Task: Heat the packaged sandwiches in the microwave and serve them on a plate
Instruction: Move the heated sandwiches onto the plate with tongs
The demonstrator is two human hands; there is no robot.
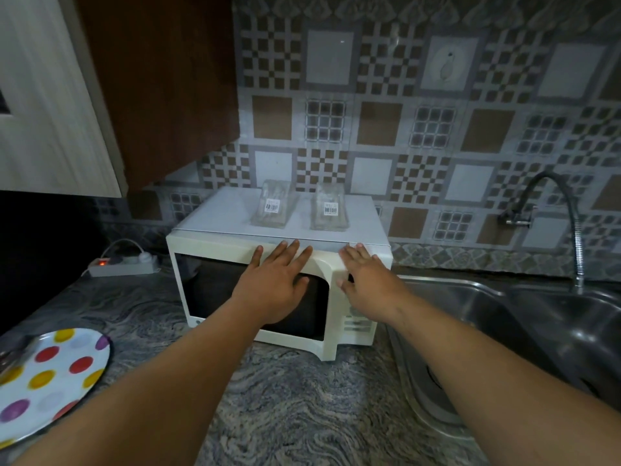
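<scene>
Right now both hands lie flat against the front of the microwave (279, 284), fingers straight and spread, neither gripping anything. The left hand (276, 286) covers the door's dark window with fingertips reaching the top edge; the right hand (364, 279) rests at three o'clock from it, over the control panel and the door seam. That placement reads as steadying the oven or feeling for the way to open the door, which looks closed.

At twelve o'clock from the hands, two clear sandwich packs sit on the oven's roof, the left pack (273, 205) and the right pack (330, 208), side by side but apart, barcode labels facing forward, probably parked there within easy reach.

At seven o'clock, on the surface (302, 398), a spotted plate (50, 378) waits for serving. A sink (487, 331) lies at three o'clock, a power strip (122, 265) at nine.
</scene>
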